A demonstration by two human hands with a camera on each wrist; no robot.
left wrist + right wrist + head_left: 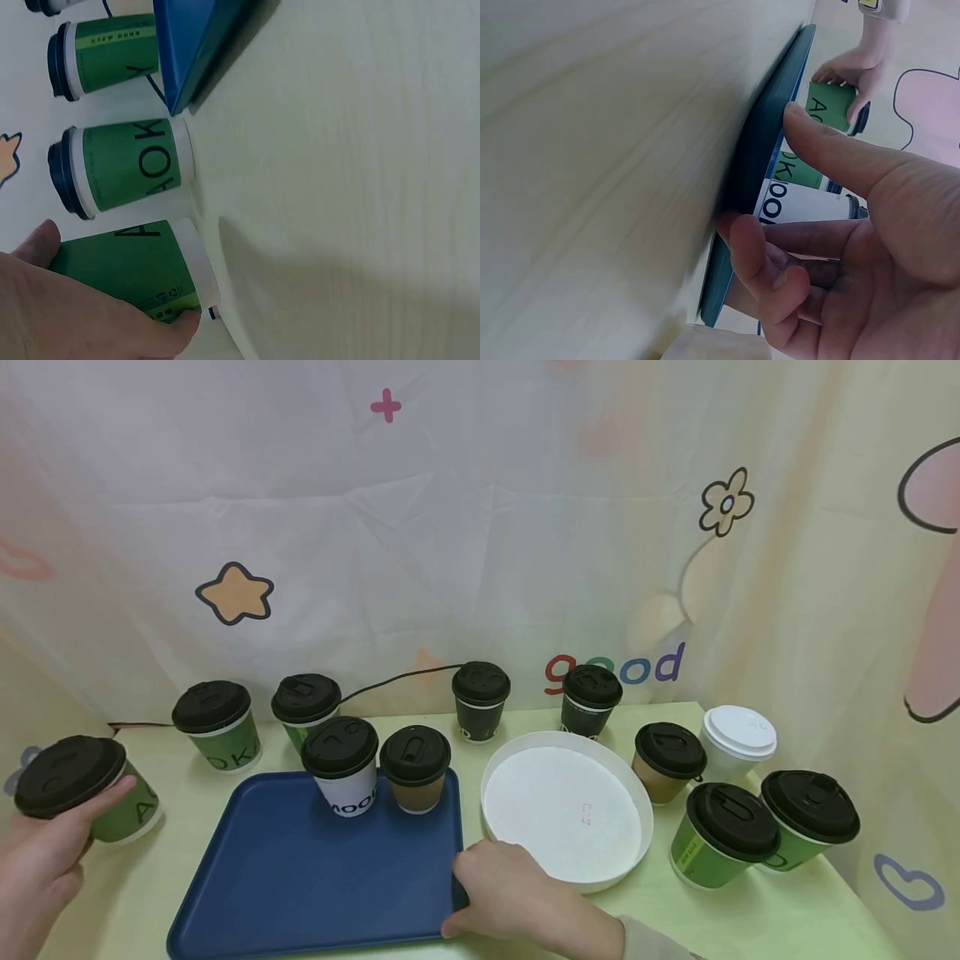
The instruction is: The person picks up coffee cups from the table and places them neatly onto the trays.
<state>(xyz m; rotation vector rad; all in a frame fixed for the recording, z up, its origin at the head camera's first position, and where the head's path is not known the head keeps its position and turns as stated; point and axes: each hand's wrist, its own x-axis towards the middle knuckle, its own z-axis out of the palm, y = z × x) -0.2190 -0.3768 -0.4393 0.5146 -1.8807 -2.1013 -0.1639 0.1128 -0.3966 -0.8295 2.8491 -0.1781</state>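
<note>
My left hand [48, 864] grips a green paper cup [127, 810] with a black lid at the far left. Whether its base touches the table is unclear. In the left wrist view, the thumb and fingers wrap round the cup's side. My right hand [517, 889] holds the right edge of a blue tray [322, 868]. Its thumb lies on the rim in the right wrist view, with fingers curled against the outer side. A white cup [348, 789] and a brown cup [416, 793], both black-lidded, stand at the tray's back right.
Two green cups [225, 743] [300, 731] stand behind the tray. Two dark cups [480, 718] [587, 718] stand along the curtain. Right of the tray is a round white container [645, 822]. Beyond it stand a brown cup [660, 785], a white-lidded cup [727, 760] and two green cups [701, 856] [795, 839].
</note>
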